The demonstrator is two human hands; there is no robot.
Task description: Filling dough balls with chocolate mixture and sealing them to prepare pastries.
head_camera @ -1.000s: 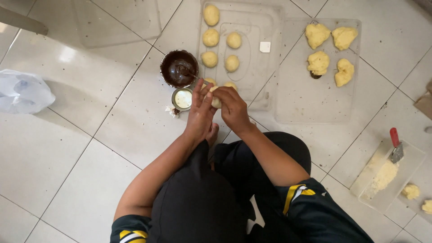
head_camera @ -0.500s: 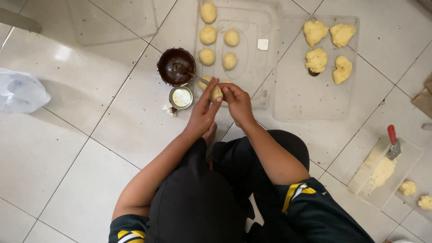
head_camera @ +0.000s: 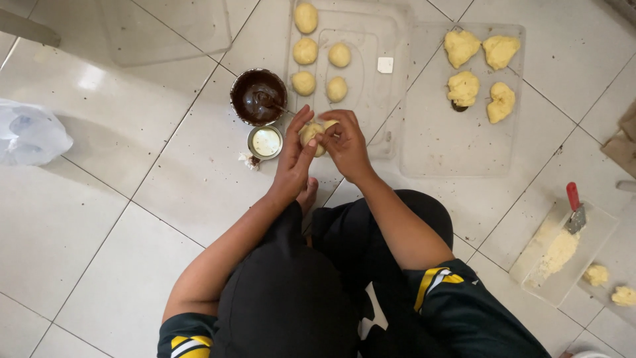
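Observation:
Both hands meet over the tiled floor around one pale dough ball [head_camera: 313, 132]. My left hand [head_camera: 293, 158] cups it from the left with the fingers upright. My right hand [head_camera: 345, 142] pinches it from the right. Just to the left stand a dark bowl of chocolate filling [head_camera: 258, 97] with a utensil in it and a small round tin of white stuff [head_camera: 265, 142]. Beyond the hands a clear plastic tray [head_camera: 391, 99] carries several round dough balls [head_camera: 305, 50].
A second clear tray [head_camera: 450, 142] to the right bears several rough dough lumps [head_camera: 462, 87]. At far right lies a board with a dough mass [head_camera: 558, 252] and a red-handled scraper [head_camera: 574, 206]. A plastic bag [head_camera: 30, 132] lies at left. An empty clear tray [head_camera: 165, 26] sits at top left.
The hands have shifted slightly and turned the dough ball between them; the left fingers now stand more upright. Nothing else has moved.

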